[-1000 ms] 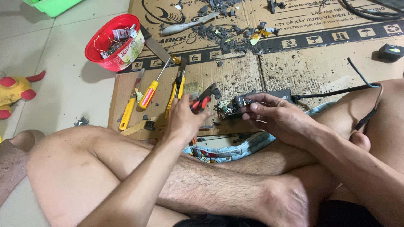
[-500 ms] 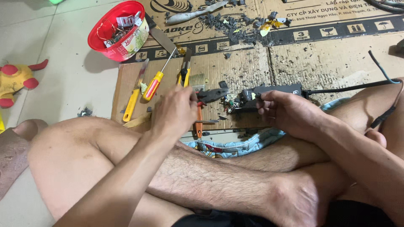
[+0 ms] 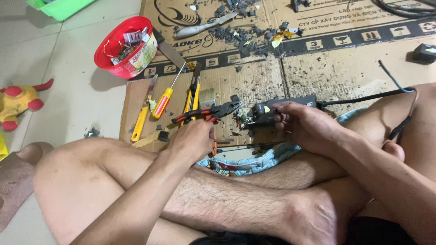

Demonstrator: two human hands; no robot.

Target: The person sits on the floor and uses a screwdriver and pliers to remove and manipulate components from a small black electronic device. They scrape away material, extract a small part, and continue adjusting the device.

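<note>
I sit cross-legged on flattened cardboard. My left hand grips red-and-black pliers, jaws pointing right toward a small black electronic box with an exposed circuit board. My right hand holds that box from the right, fingers on its top edge. A black cable runs from the box to the right over my thigh. The plier jaws sit just left of the board, close to it.
A red bowl of small parts stands far left. Yellow-handled screwdrivers and a utility knife lie beside my left hand. Black debris litters the cardboard. A plush toy and a green bin sit on the tiles.
My left hand has turned the pliers from pointing down to pointing sideways at the board. The right hand keeps hold of the box.
</note>
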